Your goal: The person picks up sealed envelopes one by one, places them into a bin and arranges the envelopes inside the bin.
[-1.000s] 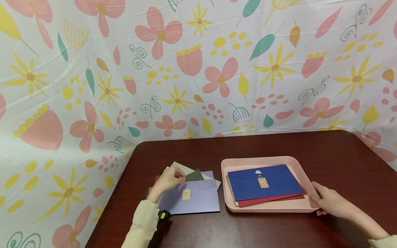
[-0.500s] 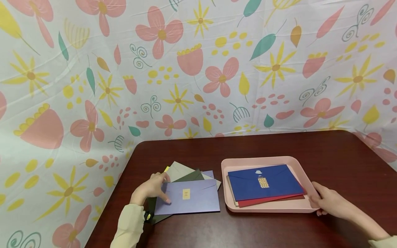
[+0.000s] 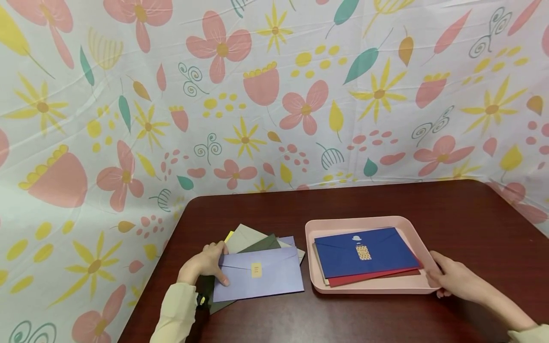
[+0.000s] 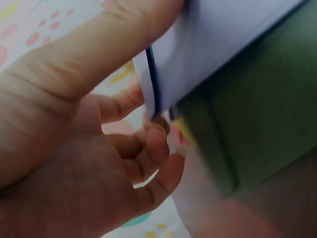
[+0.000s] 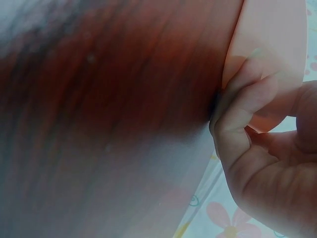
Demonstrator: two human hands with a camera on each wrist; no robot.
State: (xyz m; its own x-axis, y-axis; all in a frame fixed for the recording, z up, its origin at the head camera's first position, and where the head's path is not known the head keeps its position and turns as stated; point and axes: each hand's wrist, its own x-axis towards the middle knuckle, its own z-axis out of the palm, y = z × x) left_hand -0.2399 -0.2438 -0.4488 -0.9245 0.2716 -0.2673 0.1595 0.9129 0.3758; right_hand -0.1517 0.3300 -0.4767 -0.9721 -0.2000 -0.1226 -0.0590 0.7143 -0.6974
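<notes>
In the head view, my left hand [image 3: 205, 263] grips the left end of a lavender envelope [image 3: 270, 281] with a small cream label. My thumb lies on its face, and the left wrist view shows the fingers [image 4: 163, 148] curled behind its edge. Under it is a dark green envelope [image 4: 262, 124], whose corner sticks out toward me. More envelopes fan out behind, including a grey one [image 3: 245, 237]. My right hand [image 3: 456, 277] holds the right side of a pink tray [image 3: 373, 290], fingers bent around its wall [image 5: 272, 29] in the right wrist view.
Inside the tray a blue envelope [image 3: 369, 255] with a patterned label tops a red one [image 3: 343, 280] and others. Both piles rest on a dark brown table [image 3: 343, 319]. A flower-printed cloth [image 3: 274, 119] hangs behind and to the left.
My left hand has moved from above the pile to the lavender envelope's left end. That end has shifted slightly left and toward me, and a dark green corner shows beneath. The right hand stays put.
</notes>
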